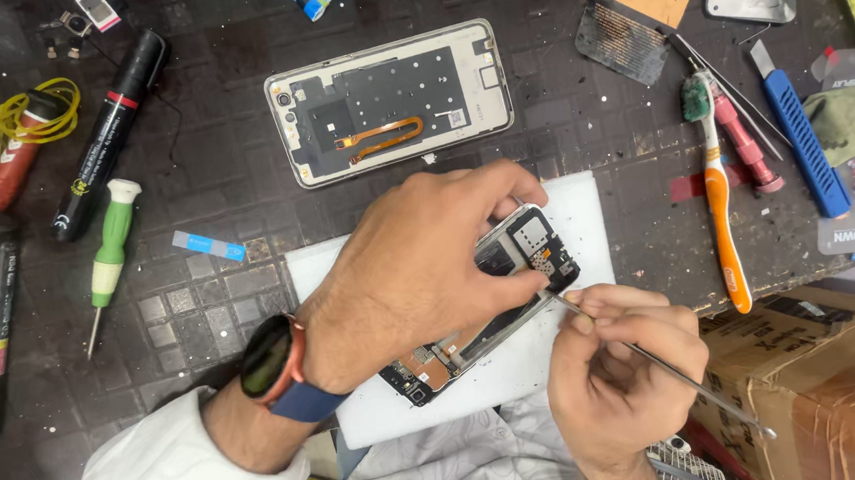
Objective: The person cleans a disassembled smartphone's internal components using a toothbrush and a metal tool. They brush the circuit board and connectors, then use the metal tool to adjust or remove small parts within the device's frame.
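Left hand (pixel 420 271) is clamped over the opened-up black phone chassis (pixel 492 301) on the white mat (pixel 587 219), right hand (pixel 623 377) pinching a thin steel pry tool (pixel 657 359) at its edge, so I'd keep the tip shallow and lever gently.

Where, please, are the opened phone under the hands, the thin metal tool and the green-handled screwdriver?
opened phone (pixel 539 252), head view, on its exposed circuit board.
thin metal tool (pixel 693 384), head view, on its shaft behind the right hand (pixel 623 377).
green-handled screwdriver (pixel 110 250), head view, on its handle.
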